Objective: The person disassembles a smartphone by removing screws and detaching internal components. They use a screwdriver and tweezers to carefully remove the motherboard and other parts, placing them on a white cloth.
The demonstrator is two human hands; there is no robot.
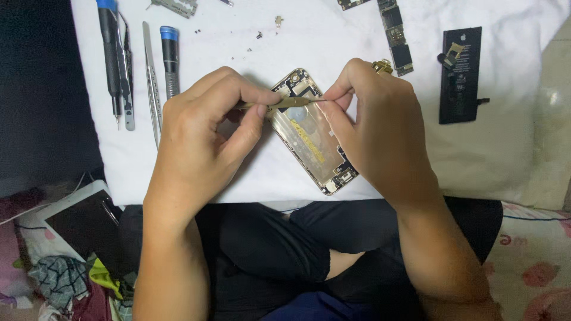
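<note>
My left hand [205,134] pinches one end of a thin gold strip [291,103]; my right hand [375,128] pinches the other, above the opened gold phone housing [309,134] lying on the white cloth [357,41]. Screwdrivers [169,56] lie far left, a black battery [461,74] far right.

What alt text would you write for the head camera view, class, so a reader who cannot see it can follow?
Two bare hands work over an opened gold phone shell on a white cloth: the left hand and right hand pinch a thin gold strip across it. Screwdrivers and tweezers lie to the left, a black battery to the right.
</note>
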